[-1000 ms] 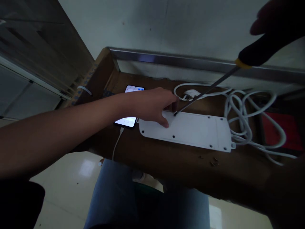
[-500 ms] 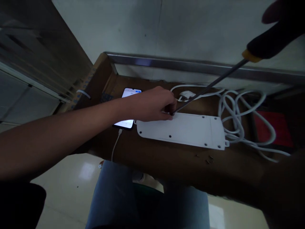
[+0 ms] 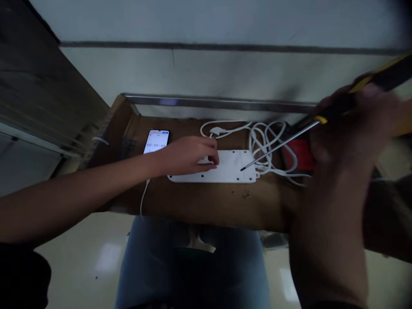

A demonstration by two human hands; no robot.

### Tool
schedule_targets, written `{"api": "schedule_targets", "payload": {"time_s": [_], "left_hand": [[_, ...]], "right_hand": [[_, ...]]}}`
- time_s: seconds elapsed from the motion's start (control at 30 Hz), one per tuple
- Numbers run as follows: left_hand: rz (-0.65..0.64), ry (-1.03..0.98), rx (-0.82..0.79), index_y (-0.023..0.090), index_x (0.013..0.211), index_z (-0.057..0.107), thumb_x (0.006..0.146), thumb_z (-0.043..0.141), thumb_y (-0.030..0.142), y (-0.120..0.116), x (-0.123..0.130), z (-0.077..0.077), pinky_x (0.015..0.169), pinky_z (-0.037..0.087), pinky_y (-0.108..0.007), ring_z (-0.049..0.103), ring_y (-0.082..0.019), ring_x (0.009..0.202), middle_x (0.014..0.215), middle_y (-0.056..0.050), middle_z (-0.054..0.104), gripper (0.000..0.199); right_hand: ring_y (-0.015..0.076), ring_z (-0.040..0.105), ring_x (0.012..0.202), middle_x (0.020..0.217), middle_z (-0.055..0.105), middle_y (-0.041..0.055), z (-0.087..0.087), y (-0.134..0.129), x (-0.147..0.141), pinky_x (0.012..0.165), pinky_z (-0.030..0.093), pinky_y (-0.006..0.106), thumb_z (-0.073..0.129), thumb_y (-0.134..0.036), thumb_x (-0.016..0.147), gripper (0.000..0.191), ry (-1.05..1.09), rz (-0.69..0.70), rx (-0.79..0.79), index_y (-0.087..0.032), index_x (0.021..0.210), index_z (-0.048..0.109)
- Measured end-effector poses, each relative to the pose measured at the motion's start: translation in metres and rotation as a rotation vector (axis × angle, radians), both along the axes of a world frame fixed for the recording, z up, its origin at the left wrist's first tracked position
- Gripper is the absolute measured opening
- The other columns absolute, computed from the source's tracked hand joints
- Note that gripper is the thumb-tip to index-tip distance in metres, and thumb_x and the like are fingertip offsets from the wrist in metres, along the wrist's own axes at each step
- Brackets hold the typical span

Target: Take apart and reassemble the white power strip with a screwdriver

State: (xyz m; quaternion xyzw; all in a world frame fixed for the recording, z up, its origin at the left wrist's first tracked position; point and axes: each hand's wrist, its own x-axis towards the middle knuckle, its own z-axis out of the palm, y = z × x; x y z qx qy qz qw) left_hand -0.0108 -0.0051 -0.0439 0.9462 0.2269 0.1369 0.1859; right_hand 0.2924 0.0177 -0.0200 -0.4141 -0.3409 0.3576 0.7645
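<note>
Left to right: one phone [image 3: 156, 139], screen lit with a timer, and one white charging cable [image 3: 143, 195] just below it. Left forearm comes in from the left edge, crossing the phone's lower part. Left hand [image 3: 193, 155] palm down, fingers curled, thumb and index close together over the strip; can't tell if anything is pinched. One white power strip [image 3: 227, 167] lies flat on the brown desk [image 3: 193, 199], left half under that hand, six dark holes visible. One plug [image 3: 218, 131] behind it. About four small screws [image 3: 246, 197] in front, one apart from the rest; exact count too small to tell. One screwdriver [image 3: 289, 140] slants down leftward, tip at strip's right part, contact unclear. One looped white cord [image 3: 266, 170], one red box [image 3: 299, 154] beside it. Right hand [image 3: 352, 124], blurred, raised, grips the screwdriver's black-and-yellow handle; forearm up from below.
</note>
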Motion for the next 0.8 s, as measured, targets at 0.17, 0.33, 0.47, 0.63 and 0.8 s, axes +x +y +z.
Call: {"api": "schedule_targets", "payload": {"time_s": [0.17, 0.33, 0.47, 0.63, 0.8], "left_hand": [[-0.167, 0.052, 0.224, 0.019, 0.098, 0.076, 0.107, 0.056, 0.027, -0.061, 0.046, -0.017, 0.085, 0.051, -0.030, 0.068, -0.016, 0.095, 0.104, -0.005, 0.076, 0.024], [-0.020, 0.079, 0.331, 0.017, 0.103, 0.074, 0.109, 0.042, 0.017, -0.101, 0.086, -0.051, 0.085, 0.054, -0.032, 0.067, -0.018, 0.093, 0.103, -0.007, 0.074, 0.033], [0.222, -0.012, 0.220, 0.017, 0.106, 0.075, 0.111, 0.044, 0.027, -0.117, 0.088, -0.073, 0.091, 0.057, -0.030, 0.067, -0.017, 0.097, 0.102, -0.007, 0.074, 0.032], [0.332, -0.110, 0.085, 0.018, 0.117, 0.076, 0.111, 0.049, 0.033, -0.128, 0.082, -0.082, 0.093, 0.060, -0.028, 0.069, -0.016, 0.102, 0.105, -0.007, 0.075, 0.032], [0.422, -0.075, 0.021, 0.021, 0.118, 0.078, 0.110, 0.051, 0.038, -0.127, 0.084, -0.084, 0.095, 0.062, -0.033, 0.071, -0.017, 0.103, 0.103, -0.008, 0.074, 0.033]], "right_hand": [[0.0027, 0.047, 0.056, 0.073, 0.048, -0.0050, -0.029, 0.011, 0.016, 0.055, 0.033, 0.018, 0.059, -0.033, 0.083, 0.033, 0.242, 0.130, -0.103, -0.012, 0.098, 0.039], [0.0013, 0.037, 0.058, 0.069, 0.050, -0.0046, -0.057, 0.032, 0.025, 0.059, 0.025, 0.022, 0.083, -0.034, 0.056, 0.055, 0.346, 0.199, -0.157, -0.017, 0.092, 0.045], [0.0025, 0.037, 0.062, 0.068, 0.052, -0.0039, -0.070, 0.043, 0.025, 0.062, 0.023, 0.024, 0.091, -0.040, 0.044, 0.066, 0.379, 0.200, -0.167, -0.018, 0.089, 0.047], [0.0017, 0.041, 0.074, 0.076, 0.057, -0.0041, -0.071, 0.043, 0.026, 0.069, 0.026, 0.023, 0.095, -0.046, 0.045, 0.072, 0.352, 0.257, -0.160, -0.020, 0.097, 0.053], [-0.0006, 0.039, 0.075, 0.082, 0.058, -0.0042, -0.071, 0.044, 0.024, 0.069, 0.028, 0.021, 0.092, -0.054, 0.054, 0.076, 0.275, 0.321, -0.122, -0.020, 0.108, 0.050]]}}
